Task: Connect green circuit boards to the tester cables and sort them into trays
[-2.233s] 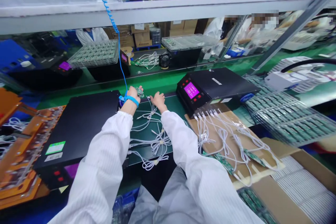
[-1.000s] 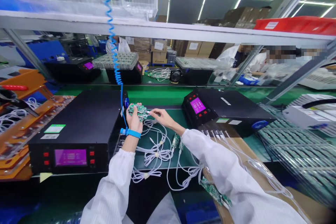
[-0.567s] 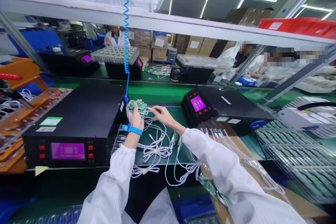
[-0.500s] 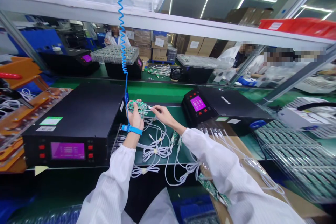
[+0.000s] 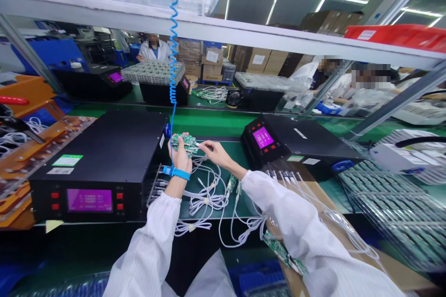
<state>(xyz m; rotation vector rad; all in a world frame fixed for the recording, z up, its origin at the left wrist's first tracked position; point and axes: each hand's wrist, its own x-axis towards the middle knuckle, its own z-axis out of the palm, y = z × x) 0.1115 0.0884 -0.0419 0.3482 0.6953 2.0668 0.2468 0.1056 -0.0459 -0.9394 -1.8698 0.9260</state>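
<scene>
My left hand (image 5: 180,157) is wrapped round a green circuit board (image 5: 185,143), possibly more than one. A blue wrist strap (image 5: 177,173) circles that wrist, with a coiled blue cord running upward. At the board's right edge, my right hand (image 5: 215,152) pinches a white cable plug (image 5: 199,145) that meets the board. Whether the plug is fully seated cannot be seen. Bundled white cables (image 5: 209,199) lie on the green mat below both hands. Another circuit board (image 5: 231,183) rests among them, beside my right sleeve.
Black testers with purple screens stand left (image 5: 101,162) and right (image 5: 299,139). A board-filled tray (image 5: 386,204) is at far right, and a circuit board (image 5: 278,246) lies under my right forearm. A white shelf (image 5: 209,32) crosses overhead. Co-workers sit beyond the bench.
The coiled blue cord has swung to the right. My left hand and the board have shifted very slightly right; my right hand keeps its pinch on the plug.
</scene>
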